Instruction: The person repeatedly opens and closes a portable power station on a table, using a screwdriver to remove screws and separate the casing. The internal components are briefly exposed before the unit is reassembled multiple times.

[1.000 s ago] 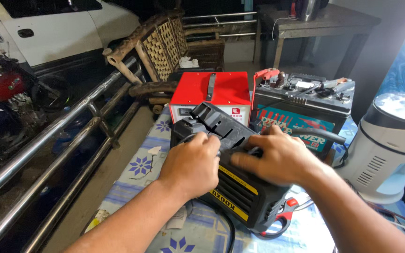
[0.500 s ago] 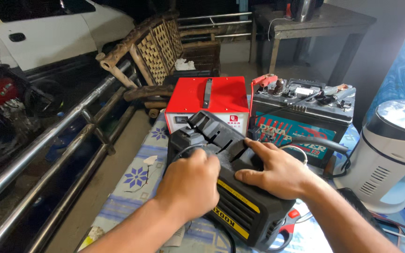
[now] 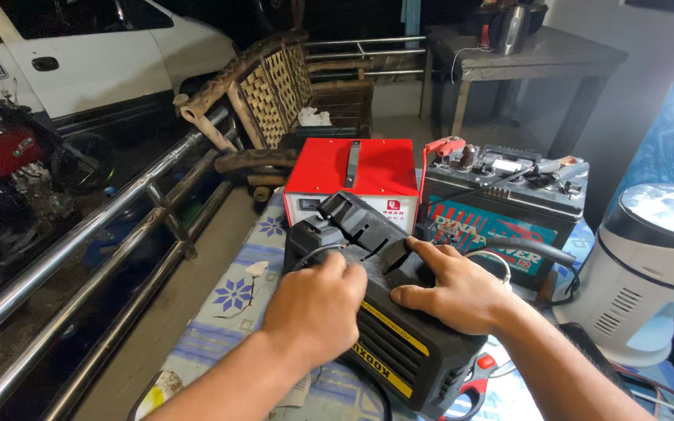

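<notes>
- Left hand (image 3: 317, 308): fist-like, fingers curled down over the near top edge of the black machine case (image 3: 399, 351). Knuckles up; fingertips hidden, so cannot tell whether it grips anything.
- Right hand (image 3: 454, 292): laid flat on the case top, fingers spread and pointing left, index finger stretched toward the raised black handle (image 3: 352, 222). Palm pressing down, not closed round anything.
- Case sits directly under both hands, tilted cornerwise on the floral tablecloth (image 3: 232, 300), yellow stripe along its near side. A black cable (image 3: 380, 394) drops from the case's near side.
- Red-handled tool (image 3: 477, 382) lies just beside the case's lower right corner, partly tucked under it.
- White round appliance (image 3: 649, 265) stands to the right, near the right forearm.
- Behind the case: red metal box (image 3: 352, 171) with a strap on its lid, close behind the handle.
- Car battery (image 3: 505, 199) just beside the red box, red clamp (image 3: 446, 146) on a terminal.
- Steel railing (image 3: 95, 234) runs along the left.
- Farther: woven wooden bench (image 3: 274, 86), grey table (image 3: 524, 58), white car (image 3: 79, 54), red motorbike (image 3: 9, 164).
</notes>
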